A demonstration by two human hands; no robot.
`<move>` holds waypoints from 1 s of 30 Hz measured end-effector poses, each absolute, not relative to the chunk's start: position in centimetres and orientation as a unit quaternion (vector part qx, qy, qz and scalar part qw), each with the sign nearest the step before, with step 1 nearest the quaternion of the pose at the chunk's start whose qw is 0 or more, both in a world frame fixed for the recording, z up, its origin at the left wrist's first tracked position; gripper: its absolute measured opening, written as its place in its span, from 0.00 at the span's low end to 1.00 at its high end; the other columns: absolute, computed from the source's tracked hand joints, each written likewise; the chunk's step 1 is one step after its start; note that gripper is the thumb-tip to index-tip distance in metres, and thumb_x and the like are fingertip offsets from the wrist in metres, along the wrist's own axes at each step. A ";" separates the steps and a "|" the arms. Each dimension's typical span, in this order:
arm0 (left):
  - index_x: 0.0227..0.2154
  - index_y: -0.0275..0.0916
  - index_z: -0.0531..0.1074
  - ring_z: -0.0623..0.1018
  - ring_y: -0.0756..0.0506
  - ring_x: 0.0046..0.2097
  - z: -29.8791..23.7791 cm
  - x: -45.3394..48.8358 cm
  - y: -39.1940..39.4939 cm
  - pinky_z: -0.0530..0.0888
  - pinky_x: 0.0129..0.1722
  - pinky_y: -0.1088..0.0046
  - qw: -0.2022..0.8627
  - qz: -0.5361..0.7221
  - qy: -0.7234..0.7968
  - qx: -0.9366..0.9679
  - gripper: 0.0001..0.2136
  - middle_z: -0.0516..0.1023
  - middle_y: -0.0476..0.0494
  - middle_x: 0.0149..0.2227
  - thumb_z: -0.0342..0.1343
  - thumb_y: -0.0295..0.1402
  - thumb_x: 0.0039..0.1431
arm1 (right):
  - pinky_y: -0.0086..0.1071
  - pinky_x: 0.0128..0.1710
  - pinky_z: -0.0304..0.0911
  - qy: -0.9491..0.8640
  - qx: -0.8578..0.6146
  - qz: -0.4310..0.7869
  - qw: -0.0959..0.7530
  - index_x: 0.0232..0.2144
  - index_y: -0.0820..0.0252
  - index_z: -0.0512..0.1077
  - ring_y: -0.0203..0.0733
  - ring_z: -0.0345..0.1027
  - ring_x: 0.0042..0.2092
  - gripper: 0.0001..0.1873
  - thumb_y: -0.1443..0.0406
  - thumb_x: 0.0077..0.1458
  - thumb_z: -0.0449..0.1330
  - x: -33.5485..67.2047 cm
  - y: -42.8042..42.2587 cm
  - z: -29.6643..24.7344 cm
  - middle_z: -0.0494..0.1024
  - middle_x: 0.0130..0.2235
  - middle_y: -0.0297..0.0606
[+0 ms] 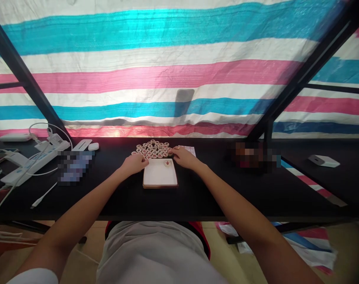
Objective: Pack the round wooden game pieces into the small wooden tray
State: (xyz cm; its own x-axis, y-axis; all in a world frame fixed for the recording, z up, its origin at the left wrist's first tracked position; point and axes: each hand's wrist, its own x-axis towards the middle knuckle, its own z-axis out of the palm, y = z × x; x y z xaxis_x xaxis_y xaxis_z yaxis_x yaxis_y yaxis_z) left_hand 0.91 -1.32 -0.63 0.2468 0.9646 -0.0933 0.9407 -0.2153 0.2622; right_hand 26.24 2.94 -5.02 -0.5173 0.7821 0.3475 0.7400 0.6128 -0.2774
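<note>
A shallow white tray (159, 177) with a wooden rim lies on the black table (197, 197) in front of me. One round game piece (167, 163) with a red mark sits in its far right corner. Beyond the tray lies a heap of several round pale pieces (152, 148) with red and dark marks. My left hand (134, 163) rests by the tray's far left corner, fingers curled at the edge of the heap. My right hand (184, 156) is at the tray's far right corner, its fingers pinched on a piece at the heap's right edge.
A white power strip (34, 159) with plugs and cables lies at the left, with a white mouse (93, 146) nearby. A small white box (323, 160) sits at the far right. A striped tarp hangs behind the table, framed by black metal bars.
</note>
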 end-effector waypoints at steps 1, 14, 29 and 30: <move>0.14 0.38 0.63 0.71 0.48 0.25 -0.6 0.9 -1.3 0.61 0.25 0.74 0.138 0.044 0.613 0.777 0.18 0.72 0.46 0.19 0.45 0.40 0.55 | 0.36 0.49 0.59 -0.871 -0.438 0.044 0.220 0.39 0.62 0.74 0.44 0.65 0.45 0.15 0.74 0.53 0.51 26.3 2.9 -5.0 0.73 0.43 0.44; 0.16 0.38 0.67 0.72 0.47 0.26 -0.6 1.0 -1.4 0.63 0.27 0.75 0.140 0.047 0.612 0.777 0.18 0.74 0.46 0.20 0.44 0.41 0.56 | 0.32 0.38 0.59 -0.834 -0.463 0.049 0.295 0.34 0.60 0.69 0.41 0.65 0.36 0.07 0.62 0.56 0.56 26.2 1.6 -3.1 0.74 0.33 0.38; 0.18 0.38 0.68 0.72 0.46 0.28 -0.1 1.3 -1.7 0.62 0.26 0.75 0.113 0.032 0.610 0.784 0.17 0.74 0.44 0.22 0.44 0.41 0.56 | 0.35 0.44 0.62 -0.900 -0.337 0.138 0.239 0.28 0.60 0.74 0.42 0.64 0.43 0.03 0.66 0.51 0.61 23.6 0.4 -3.4 0.72 0.39 0.41; 0.18 0.38 0.67 0.72 0.47 0.27 -0.2 1.3 -1.6 0.62 0.26 0.75 0.113 0.032 0.608 0.785 0.18 0.73 0.44 0.22 0.44 0.41 0.57 | 0.35 0.43 0.62 -0.897 -0.343 0.143 0.241 0.27 0.61 0.73 0.42 0.64 0.43 0.04 0.66 0.51 0.61 23.8 0.4 -3.4 0.71 0.40 0.42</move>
